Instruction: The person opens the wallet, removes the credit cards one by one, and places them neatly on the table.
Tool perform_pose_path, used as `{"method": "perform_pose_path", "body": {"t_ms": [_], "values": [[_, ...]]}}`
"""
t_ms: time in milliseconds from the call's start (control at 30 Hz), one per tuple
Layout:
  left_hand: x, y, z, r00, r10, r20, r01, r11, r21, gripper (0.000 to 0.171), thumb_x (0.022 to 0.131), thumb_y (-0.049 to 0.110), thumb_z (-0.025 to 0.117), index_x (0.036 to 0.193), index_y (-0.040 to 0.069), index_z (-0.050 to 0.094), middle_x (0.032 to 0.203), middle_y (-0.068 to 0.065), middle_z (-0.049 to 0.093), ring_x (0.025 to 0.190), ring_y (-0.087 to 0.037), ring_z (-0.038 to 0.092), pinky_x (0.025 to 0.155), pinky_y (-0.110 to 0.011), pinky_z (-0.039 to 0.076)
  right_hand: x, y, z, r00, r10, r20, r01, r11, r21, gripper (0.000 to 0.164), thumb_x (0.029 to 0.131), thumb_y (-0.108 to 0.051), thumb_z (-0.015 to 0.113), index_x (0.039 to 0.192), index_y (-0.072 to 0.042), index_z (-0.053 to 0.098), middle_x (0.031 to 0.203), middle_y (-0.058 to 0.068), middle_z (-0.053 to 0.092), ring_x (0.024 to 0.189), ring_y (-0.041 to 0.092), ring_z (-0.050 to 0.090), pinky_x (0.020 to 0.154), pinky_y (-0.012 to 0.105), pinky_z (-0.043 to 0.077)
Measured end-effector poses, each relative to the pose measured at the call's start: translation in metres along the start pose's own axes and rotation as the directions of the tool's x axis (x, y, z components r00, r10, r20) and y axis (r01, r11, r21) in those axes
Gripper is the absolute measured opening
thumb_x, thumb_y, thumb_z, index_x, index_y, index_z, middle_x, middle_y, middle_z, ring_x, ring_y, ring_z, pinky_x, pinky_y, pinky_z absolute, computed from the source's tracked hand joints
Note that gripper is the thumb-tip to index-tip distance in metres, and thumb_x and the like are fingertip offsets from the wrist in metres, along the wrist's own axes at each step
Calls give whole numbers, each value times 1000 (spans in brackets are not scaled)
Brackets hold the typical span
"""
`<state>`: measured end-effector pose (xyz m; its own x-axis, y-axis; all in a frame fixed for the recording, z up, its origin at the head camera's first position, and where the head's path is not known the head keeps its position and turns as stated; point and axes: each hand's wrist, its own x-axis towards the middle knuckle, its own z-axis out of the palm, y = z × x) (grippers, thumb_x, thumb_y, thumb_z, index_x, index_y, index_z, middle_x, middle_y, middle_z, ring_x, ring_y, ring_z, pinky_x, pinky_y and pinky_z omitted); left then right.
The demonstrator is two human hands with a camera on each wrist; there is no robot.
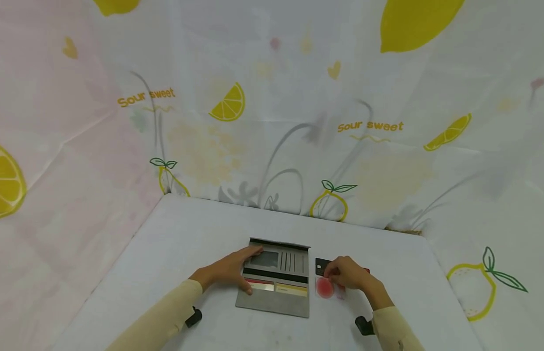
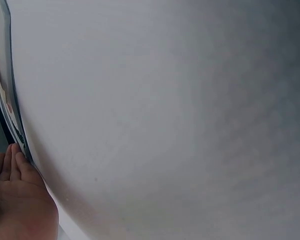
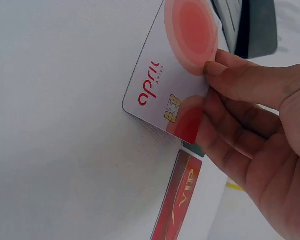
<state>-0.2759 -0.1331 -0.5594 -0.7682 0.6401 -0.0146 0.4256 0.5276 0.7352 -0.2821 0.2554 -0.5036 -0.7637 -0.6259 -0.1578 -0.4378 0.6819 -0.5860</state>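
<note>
A grey wallet (image 1: 276,304) lies unfolded on the white table, with cards (image 1: 291,289) tucked in its lower slots. My left hand (image 1: 225,268) rests over its left edge, fingers on the upper half and thumb lower down; the left wrist view catches only part of this hand (image 2: 25,205), fingers straight. Just right of the wallet, my right hand (image 1: 348,273) pinches a white card (image 3: 157,90) by its edge between thumb and fingers. That card has pink circles, a gold chip and the word "april". It appears tilted up from the table.
Beyond the right hand lies a black card (image 1: 321,264). A red card (image 3: 177,200) with gold lettering shows in the right wrist view. White sheeting printed with lemons (image 1: 329,207) rises behind and beside the table (image 1: 188,234).
</note>
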Motion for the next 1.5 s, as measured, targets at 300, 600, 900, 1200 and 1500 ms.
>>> {"method": "perform_pose_path", "body": {"t_ms": [300, 600, 900, 1200, 1500], "values": [[0, 1, -1, 1000, 18, -3, -18, 1000, -2, 121, 61, 46, 91, 156, 14, 23, 158, -4, 27, 144, -26, 25, 112, -52, 28, -2, 4, 5, 999, 30, -44, -28, 999, 41, 10, 86, 3, 68, 87, -6, 73, 75, -2, 63, 50, 5, 49, 47, 23, 46], [1, 1, -1, 1000, 5, -4, -5, 1000, -8, 122, 60, 48, 90, 156, 17, 22, 158, 0, 26, 144, -22, 24, 113, -49, 27, -2, 5, 6, 996, 49, -69, -49, 999, 12, 10, 87, 0, 69, 88, -8, 73, 78, -3, 63, 56, 7, 51, 50, 24, 47], [2, -1, 0, 1000, -3, 2, 3, 1000, 0, 122, 60, 51, 90, 156, 18, 22, 158, 0, 25, 144, -22, 23, 113, -49, 27, -3, 4, 8, 994, 60, -88, -59, 998, 11, 12, 86, 2, 70, 86, -9, 73, 77, -3, 62, 53, 7, 50, 48, 24, 46], [1, 0, -1, 1000, 1, -4, -1, 1000, 1, 121, 60, 49, 90, 156, 17, 23, 158, 0, 26, 144, -23, 24, 113, -50, 27, 1, 3, 5, 989, 8, -149, -20, 997, -77, 11, 84, 0, 72, 86, -11, 72, 82, -7, 63, 74, 8, 54, 66, 25, 51], [0, -1, 0, 1000, -3, 3, 3, 1000, 20, 121, 60, 51, 90, 156, 19, 23, 158, -1, 26, 144, -24, 25, 113, -50, 27, 22, -9, 12, 988, -78, -135, 71, 996, -51, 7, 86, -3, 72, 89, -9, 73, 85, -9, 66, 76, 5, 59, 71, 25, 54]]}}
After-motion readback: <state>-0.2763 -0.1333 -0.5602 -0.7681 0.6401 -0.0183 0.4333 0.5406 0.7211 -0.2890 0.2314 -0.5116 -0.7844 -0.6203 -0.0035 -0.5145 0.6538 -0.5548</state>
